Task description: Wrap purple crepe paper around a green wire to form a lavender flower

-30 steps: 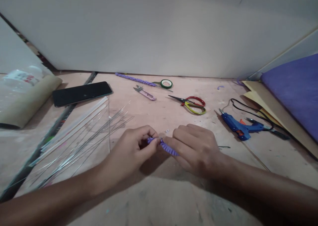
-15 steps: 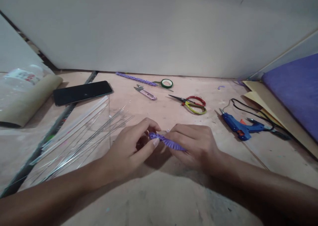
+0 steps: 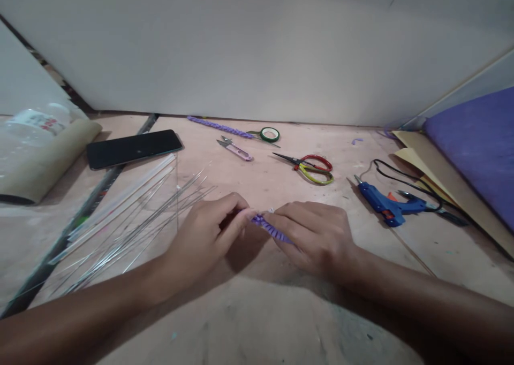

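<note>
Nearer us than the scissors [image 3: 296, 167], we hold a purple fringed strip [image 3: 273, 230]: our left hand [image 3: 209, 227] pinches its bunched end while our right hand [image 3: 319, 231] closes over the fringed length, presumably to keep it taut and stop it loosening. Glue gun [image 3: 374, 199] lies right of the scissors and thin wires [image 3: 105, 251] lie left, placed, we judge, to leave working room between.

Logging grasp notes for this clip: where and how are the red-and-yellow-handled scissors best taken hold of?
Probably by the loop handles, with the right hand, once free of the purple strip, coming from the near right side. The scissors lie flat, the loops turned right and the blades pointing left, out of the way.
</note>
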Motion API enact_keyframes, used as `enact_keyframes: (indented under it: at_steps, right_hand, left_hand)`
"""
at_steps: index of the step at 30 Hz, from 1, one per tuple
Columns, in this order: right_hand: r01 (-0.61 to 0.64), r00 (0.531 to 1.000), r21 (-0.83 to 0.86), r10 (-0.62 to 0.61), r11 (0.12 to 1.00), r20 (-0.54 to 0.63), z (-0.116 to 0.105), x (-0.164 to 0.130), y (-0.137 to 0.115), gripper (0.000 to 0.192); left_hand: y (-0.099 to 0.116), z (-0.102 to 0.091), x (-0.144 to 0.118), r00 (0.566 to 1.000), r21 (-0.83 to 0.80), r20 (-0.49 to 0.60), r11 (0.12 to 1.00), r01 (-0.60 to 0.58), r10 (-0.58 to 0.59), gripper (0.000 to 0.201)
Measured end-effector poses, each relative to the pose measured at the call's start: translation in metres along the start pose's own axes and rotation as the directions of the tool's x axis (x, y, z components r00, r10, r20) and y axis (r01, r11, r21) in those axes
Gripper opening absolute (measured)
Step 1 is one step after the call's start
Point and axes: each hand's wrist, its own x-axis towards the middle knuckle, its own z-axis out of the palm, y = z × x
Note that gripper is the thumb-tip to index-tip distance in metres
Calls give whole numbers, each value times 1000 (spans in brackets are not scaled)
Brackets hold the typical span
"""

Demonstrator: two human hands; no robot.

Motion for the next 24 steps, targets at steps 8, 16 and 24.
enact_keyframes:
  at_steps: [8,16,24]
  right_hand:
    - [14,999,-42,-12,999,39,-2,4,-4,19]
    - [-53,998,54,51,997,48,0,5,-2,20]
    - [-225,974,329,199,917,112,0,4,3,16]
  left_hand:
    - [10,6,-3,990,-73,15,987,141,-140,51]
    - [-1,6,-2,993,-90,63,990,104,-99,43]
    - [-3,2,-5,996,1,71,998,-56,56,19]
